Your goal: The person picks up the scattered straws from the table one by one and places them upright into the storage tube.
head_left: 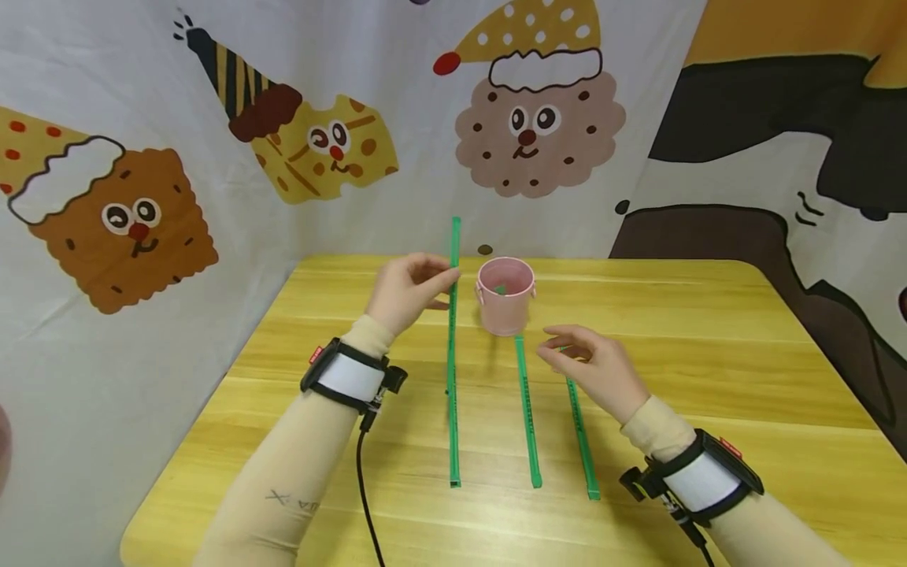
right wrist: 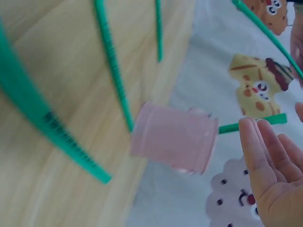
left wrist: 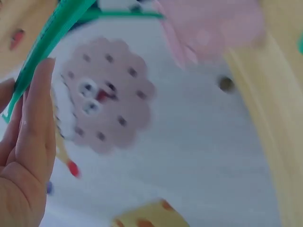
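My left hand [head_left: 414,287] pinches a long, thin green straw [head_left: 456,236] between thumb and fingers. It looks wrapped and carries dark print. In the left wrist view, the held straw [left wrist: 52,35] crosses the fingers at a slant. My right hand [head_left: 595,366] holds nothing, its fingers loosely bent, right of a small pink bucket [head_left: 505,315]. Another green straw [right wrist: 277,119] sticks out of the bucket, passing behind the right fingers in the right wrist view. On the table lie a middle straw [head_left: 527,417] and a right straw [head_left: 581,441], partly hidden by the right hand.
The wooden table [head_left: 708,354] ends at a white cloth backdrop [head_left: 418,47] with cartoon biscuits. A third table straw [right wrist: 159,33] shows in the right wrist view, mostly overlapped by the held one from above. A cable [head_left: 364,488] hangs from the left wrist strap.
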Demonstrator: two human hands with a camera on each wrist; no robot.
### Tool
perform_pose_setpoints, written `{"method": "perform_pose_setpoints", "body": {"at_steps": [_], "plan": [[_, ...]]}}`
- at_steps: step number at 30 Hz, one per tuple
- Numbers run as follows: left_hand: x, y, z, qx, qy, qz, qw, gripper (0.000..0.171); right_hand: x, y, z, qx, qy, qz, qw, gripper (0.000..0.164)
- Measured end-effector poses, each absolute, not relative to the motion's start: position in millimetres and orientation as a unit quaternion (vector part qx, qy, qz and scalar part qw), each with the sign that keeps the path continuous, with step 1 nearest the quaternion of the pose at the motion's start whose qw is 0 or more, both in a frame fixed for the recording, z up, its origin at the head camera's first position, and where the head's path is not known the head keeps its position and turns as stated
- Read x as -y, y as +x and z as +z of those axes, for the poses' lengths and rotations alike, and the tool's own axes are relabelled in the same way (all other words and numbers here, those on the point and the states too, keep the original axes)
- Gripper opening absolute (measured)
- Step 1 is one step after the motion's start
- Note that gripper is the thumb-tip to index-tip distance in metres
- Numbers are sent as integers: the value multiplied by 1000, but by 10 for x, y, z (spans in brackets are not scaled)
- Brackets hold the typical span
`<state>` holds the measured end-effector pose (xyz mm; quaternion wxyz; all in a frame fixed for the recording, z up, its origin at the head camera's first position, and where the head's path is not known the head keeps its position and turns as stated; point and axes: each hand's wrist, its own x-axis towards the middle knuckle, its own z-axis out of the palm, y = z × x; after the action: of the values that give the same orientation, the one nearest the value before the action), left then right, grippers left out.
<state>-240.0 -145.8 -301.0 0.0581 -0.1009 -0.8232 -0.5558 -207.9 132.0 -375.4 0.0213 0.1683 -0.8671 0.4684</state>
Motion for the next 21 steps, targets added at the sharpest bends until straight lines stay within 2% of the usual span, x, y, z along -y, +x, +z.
{"method": "perform_pose_setpoints", "body": {"at_steps": [8,13,21], "plan": [[1014,-2288,-2930,801,-172,-568,74,24,-1060,-2064,-3527,832,202,515,32,34],[909,-2279,-2991,824,-182,-526,105,22,-924,-2067,-3448,825,213,521,51,28],[826,-2288,-3041,823,-207,-516,117,19,-921,-2095,-3465,794,195,574,50,28]]}}
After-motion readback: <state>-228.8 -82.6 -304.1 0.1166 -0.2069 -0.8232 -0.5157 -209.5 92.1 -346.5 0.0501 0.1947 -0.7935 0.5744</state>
